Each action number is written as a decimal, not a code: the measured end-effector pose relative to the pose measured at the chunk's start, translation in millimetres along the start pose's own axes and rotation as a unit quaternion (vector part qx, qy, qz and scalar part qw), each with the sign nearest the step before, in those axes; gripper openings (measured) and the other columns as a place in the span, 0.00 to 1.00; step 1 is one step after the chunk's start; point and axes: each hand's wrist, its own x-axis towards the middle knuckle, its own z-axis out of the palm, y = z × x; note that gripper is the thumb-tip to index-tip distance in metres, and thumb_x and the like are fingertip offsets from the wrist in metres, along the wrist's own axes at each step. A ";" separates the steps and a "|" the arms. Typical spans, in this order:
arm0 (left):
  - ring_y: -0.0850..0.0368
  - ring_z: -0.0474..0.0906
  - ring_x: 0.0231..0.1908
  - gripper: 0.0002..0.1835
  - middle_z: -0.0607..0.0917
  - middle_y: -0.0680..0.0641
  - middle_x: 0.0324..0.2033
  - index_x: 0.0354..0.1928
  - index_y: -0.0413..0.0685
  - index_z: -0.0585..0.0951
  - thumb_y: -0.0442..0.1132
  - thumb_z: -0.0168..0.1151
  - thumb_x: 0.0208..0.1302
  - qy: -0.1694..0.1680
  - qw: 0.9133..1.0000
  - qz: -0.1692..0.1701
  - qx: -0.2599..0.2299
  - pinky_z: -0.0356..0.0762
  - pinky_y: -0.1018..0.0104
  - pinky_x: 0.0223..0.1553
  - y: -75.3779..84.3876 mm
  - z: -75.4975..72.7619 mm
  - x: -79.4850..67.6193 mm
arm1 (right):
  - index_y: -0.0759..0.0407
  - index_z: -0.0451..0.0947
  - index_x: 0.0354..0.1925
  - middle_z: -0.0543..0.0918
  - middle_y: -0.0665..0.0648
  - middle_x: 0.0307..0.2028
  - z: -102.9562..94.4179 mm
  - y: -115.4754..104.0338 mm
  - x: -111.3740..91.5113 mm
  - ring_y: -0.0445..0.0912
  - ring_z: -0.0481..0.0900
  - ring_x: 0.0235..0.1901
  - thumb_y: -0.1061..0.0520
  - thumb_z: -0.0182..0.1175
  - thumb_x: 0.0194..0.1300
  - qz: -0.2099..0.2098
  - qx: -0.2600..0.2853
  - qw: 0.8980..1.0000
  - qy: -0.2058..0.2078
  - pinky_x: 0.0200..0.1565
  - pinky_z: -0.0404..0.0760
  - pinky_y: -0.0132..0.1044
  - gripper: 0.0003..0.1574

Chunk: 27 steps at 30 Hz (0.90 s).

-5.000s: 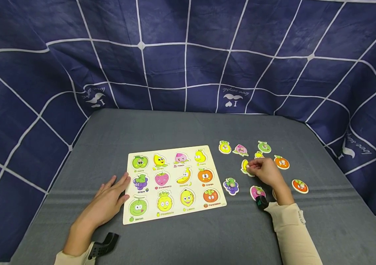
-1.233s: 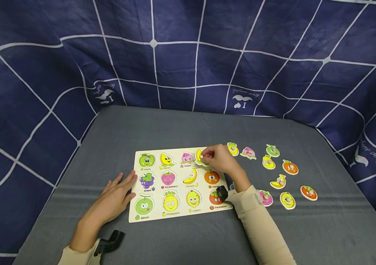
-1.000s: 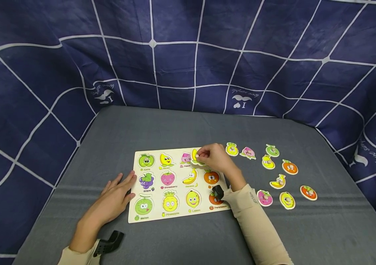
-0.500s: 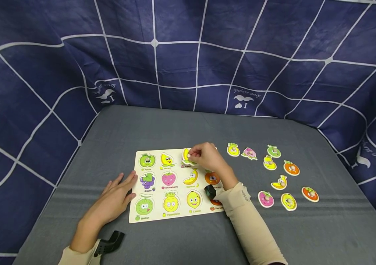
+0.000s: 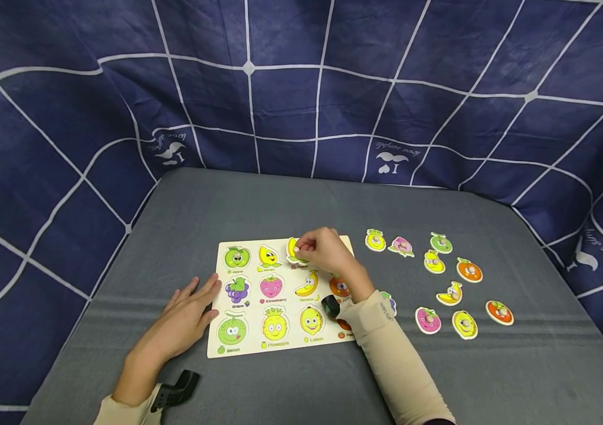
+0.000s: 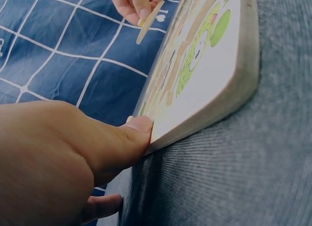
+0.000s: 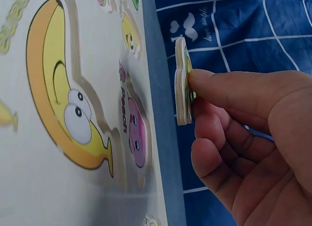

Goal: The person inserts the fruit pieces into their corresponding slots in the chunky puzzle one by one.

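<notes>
My right hand (image 5: 328, 251) pinches a yellow fruit puzzle piece (image 5: 292, 248) with green leaves by its small knob. The piece is raised above the peach slot of the fruit puzzle board (image 5: 254, 324). In the right wrist view, the thick wooden edge of the piece (image 7: 181, 84) shows, apart from the board beside the pink peach slot (image 7: 137, 131). My left hand (image 5: 174, 321) lies at the board's left edge with its fingers extended. In the left wrist view, the thumb (image 6: 131, 133) touches that edge. My right arm hides part of the board's lower right.
Loose knobbed fruit pieces lie right of the board, among them a pineapple (image 5: 375, 240), a peach (image 5: 402, 247), a melon (image 5: 441, 243), a banana (image 5: 449, 293) and a strawberry (image 5: 428, 320). A grape piece (image 5: 389, 302) is partly behind my right sleeve. Blue checked cloth (image 5: 280, 106) surrounds the grey table (image 5: 259, 206).
My right hand has picked the yellow leafed piece from the loose ones and carried it left, past the pear slot to the peach slot. My left hand has stayed at the board's edge.
</notes>
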 end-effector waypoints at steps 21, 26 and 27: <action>0.25 0.56 0.68 0.30 0.66 0.37 0.70 0.69 0.34 0.69 0.34 0.63 0.66 0.001 1.000 0.006 0.000 0.52 0.24 0.59 0.1 -0.3 0.2 | 0.62 0.86 0.31 0.80 0.49 0.22 16.5 -7.4 11.9 0.39 0.75 0.24 0.64 0.71 0.58 0.004 0.012 1.000 -0.017 0.29 0.75 0.27 0.02; 0.25 0.57 0.68 0.30 0.66 0.37 0.70 0.68 0.34 0.69 0.34 0.64 0.66 0.002 1.000 0.004 0.002 0.52 0.24 0.59 0.6 -0.7 -0.4 | 0.63 0.86 0.32 0.80 0.49 0.23 19.6 -10.9 15.2 0.39 0.75 0.24 0.64 0.70 0.58 0.003 0.008 1.000 -0.025 0.29 0.74 0.28 0.02; 0.25 0.57 0.68 0.30 0.66 0.37 0.70 0.68 0.34 0.69 0.34 0.64 0.66 0.003 1.000 0.003 0.002 0.52 0.24 0.59 0.6 -0.9 -0.6 | 0.62 0.86 0.32 0.80 0.49 0.22 20.4 -11.5 15.9 0.39 0.74 0.24 0.63 0.71 0.58 0.003 0.007 1.000 -0.026 0.28 0.74 0.27 0.03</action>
